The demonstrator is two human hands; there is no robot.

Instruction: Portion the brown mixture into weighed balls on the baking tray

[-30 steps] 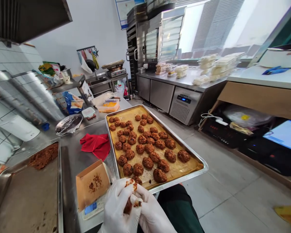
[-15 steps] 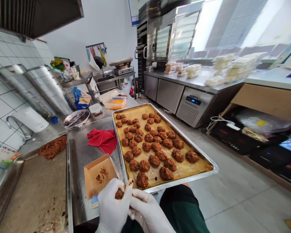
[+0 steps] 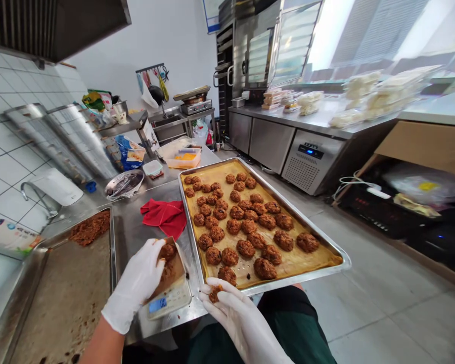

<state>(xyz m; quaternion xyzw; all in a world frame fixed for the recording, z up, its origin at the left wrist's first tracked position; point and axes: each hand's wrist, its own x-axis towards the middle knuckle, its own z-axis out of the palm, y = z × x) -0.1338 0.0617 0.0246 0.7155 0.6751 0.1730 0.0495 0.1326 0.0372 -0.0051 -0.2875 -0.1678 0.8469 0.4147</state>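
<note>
Over the kitchen scale (image 3: 180,298), in the head view, the person's gloved left hand (image 3: 140,278) reaches to a brown ball (image 3: 168,251) with its fingers curled round it. The ball is within the open cardboard box (image 3: 174,275) on the scale; whether it touches the box floor cannot be told. The scale's display (image 3: 157,304) shows zeros. Just beside the near edge of the lined tray (image 3: 345,260), the gloved right hand (image 3: 235,313) has its fingers bent close around a smaller brown piece (image 3: 215,293), only partly covering it. Rows of brown balls (image 3: 249,226) sit on the tray's liner. Left of that tray, a red cloth (image 3: 165,215) lies crumpled on the metal surface (image 3: 128,225). Farther left, a second tray (image 3: 60,288) bears a mound of brown mixture (image 3: 91,228) at its far end.
</note>
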